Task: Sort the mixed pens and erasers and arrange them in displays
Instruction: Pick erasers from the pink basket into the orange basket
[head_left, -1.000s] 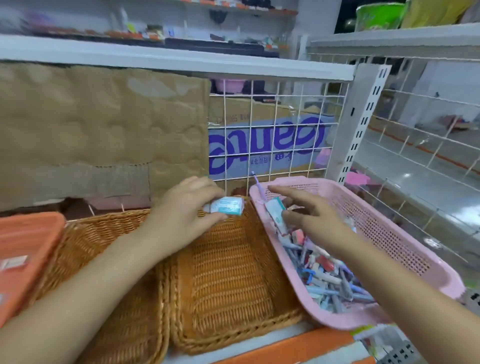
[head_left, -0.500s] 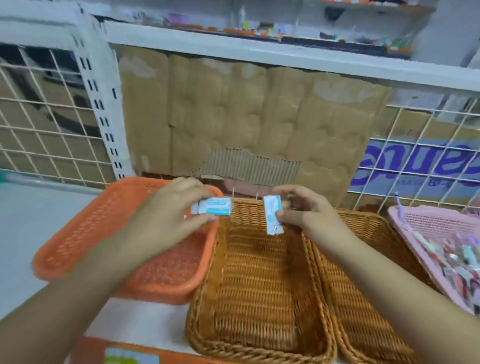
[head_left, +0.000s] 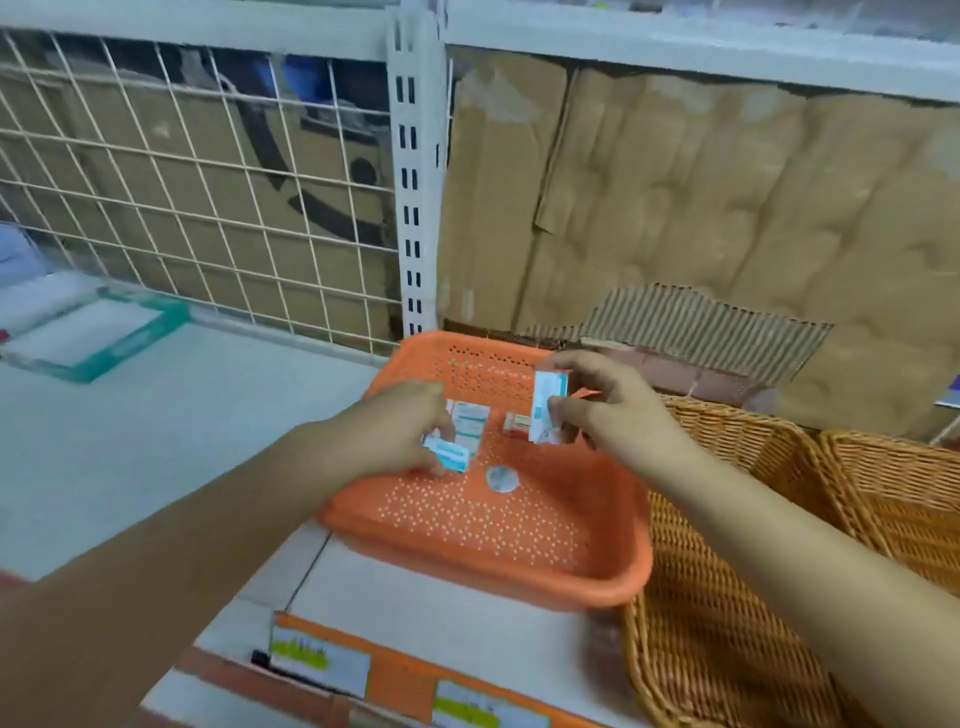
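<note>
- Shelf (head_left: 156, 441) runs bare and white to the left of the orange basket (head_left: 493, 577), open as far as a teal-edged box (head_left: 93, 338). Wire grid (head_left: 182, 182) and cardboard (head_left: 727, 208) close it off behind.
- Wicker basket (head_left: 727, 597) presses against the orange basket's right wall, leaving no gap on that side.
- Left hand (head_left: 395, 426), over the orange basket's left half, pinches a white-and-teal eraser (head_left: 449, 454) low down. Whether the eraser touches the floor is unclear.
- Right hand (head_left: 608, 410), near the orange basket's back right corner, pinches a second eraser (head_left: 545, 408) upright.
- Two loose erasers (head_left: 470, 421) lie on the orange basket's floor between the hands, partly hidden by fingers, with their print blurred.
- Half a second ago both hands held these erasers further right, around the orange basket's rim and over the wicker basket.
</note>
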